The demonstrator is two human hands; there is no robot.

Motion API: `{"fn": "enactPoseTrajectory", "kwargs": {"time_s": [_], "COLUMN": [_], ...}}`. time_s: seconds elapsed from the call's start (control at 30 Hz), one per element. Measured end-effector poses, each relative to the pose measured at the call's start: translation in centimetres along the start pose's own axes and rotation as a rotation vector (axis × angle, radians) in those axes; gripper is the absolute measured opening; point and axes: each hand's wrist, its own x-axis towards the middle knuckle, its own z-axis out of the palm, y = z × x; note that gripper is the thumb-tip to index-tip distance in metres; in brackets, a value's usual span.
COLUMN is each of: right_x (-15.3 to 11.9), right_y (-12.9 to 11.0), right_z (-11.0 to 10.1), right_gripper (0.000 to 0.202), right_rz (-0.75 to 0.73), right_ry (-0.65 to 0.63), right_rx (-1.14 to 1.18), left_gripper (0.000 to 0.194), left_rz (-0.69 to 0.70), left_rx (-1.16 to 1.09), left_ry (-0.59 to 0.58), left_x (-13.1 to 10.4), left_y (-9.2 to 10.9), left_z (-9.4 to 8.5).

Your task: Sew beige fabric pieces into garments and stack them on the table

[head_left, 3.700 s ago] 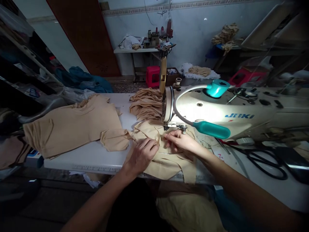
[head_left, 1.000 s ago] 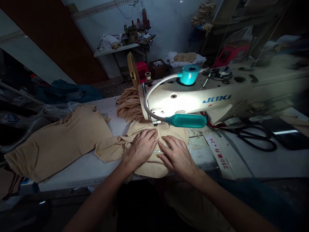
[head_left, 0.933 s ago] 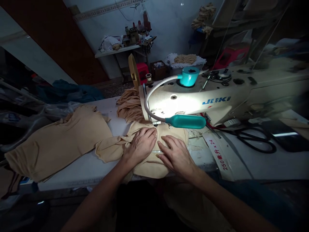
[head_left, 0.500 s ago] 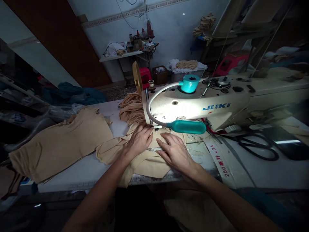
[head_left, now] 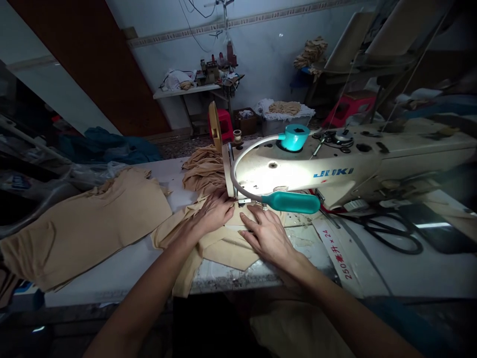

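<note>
Beige fabric [head_left: 233, 253] lies in folds on the bed of a white sewing machine [head_left: 294, 171] marked JUKI, with part of it under the presser foot [head_left: 242, 203]. My left hand [head_left: 212, 214] rests on the cloth just left of the foot, fingers stretched toward the machine head and their tips partly hidden. To the right of the foot, my right hand [head_left: 268, 233] lies on the same cloth with its fingers spread. A teal lamp [head_left: 292, 203] on a bent neck lights the sewing area from above the right fingertips.
Stacked beige cut pieces [head_left: 100, 223] lie on the table at left. Bunched beige cloth [head_left: 204, 166] sits behind the machine head. Black scissors [head_left: 395, 231] and a dark phone-like slab [head_left: 439, 228] lie at right. A printed strip [head_left: 335, 253] runs down near the table edge.
The view has shifted slightly. My left hand has moved slightly away from me with the cloth, and the lower fabric folds lie differently. My right hand stays spread on the fabric.
</note>
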Motion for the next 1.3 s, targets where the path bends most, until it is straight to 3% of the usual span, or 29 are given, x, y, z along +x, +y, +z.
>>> {"fn": "enactPoseTrajectory", "kwargs": {"time_s": [0.2, 0.63, 0.83, 1.03, 1.17, 1.3], "right_x": [0.1, 0.0, 0.2, 0.4, -1.0, -4.8], "right_y": [0.0, -0.7, -0.4, 0.3, -0.4, 0.1], "right_z": [0.1, 0.7, 0.3, 0.1, -1.2, -3.6], "right_gripper": [0.047, 0.045, 0.049, 0.051, 0.049, 0.031], "right_rz": [-0.002, 0.026, 0.033, -0.002, 0.026, 0.065], "right_ry": [-0.016, 0.036, -0.001, -0.036, 0.013, 0.13], "right_rx": [-0.005, -0.021, -0.044, -0.017, 0.043, 0.172], "left_gripper": [0.023, 0.022, 0.033, 0.033, 0.038, 0.042], "left_rz": [-0.019, 0.024, -0.083, -0.068, -0.035, 0.022], "left_rx": [0.073, 0.083, 0.177, 0.186, 0.206, 0.155], "left_ry": [-0.006, -0.012, 0.045, -0.104, -0.103, -0.084], "left_x": [-1.0, 0.0, -2.0, -4.1, -4.0, -4.0], "left_y": [0.3, 0.0, 3.2, 6.2, 5.8, 4.6], "left_z": [-0.1, 0.0, -0.7, -1.8, -1.8, -0.9]}}
